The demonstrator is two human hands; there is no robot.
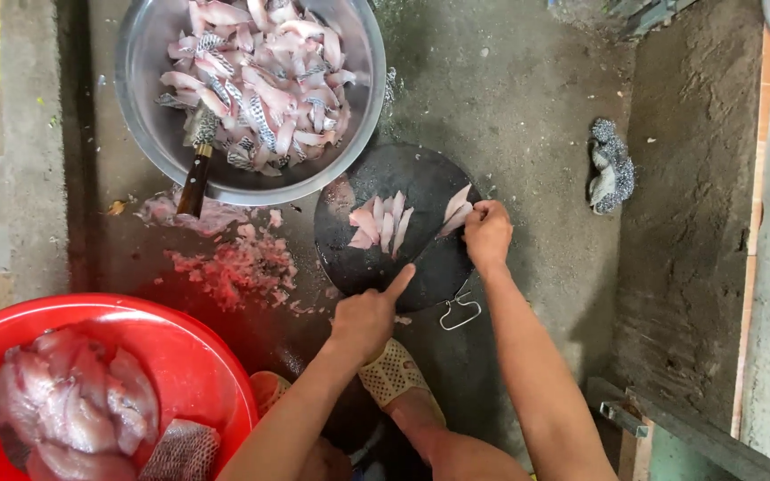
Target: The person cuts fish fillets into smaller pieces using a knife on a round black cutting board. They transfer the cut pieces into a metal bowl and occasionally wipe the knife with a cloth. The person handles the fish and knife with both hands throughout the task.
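A steel bowl (pixel 149 116) of fish pieces sits beyond the round dark board (pixel 421 258), a red basin (pixel 189 365) nearer. Pale pink fish slices (pixel 380 223) lie mid-board. The right hand (pixel 487 233) pinches one slice at the board's right edge; the left hand (pixel 367 316), forefinger out, touches the near edge.

Metal bowl (pixel 149 134) crowding board's (pixel 421 169) far-left edge

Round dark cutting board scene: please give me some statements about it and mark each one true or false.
1. Pink fish pieces lie on the round dark cutting board. True.
2. The right hand holds a knife. False: it pinches a fish piece at the board's edge.
3. The left hand points a finger onto the board. True.
4. The large metal bowl is empty. False: it is full of cut fish, with a brown-handled knife.
5. The red plastic basin holds fish. True.
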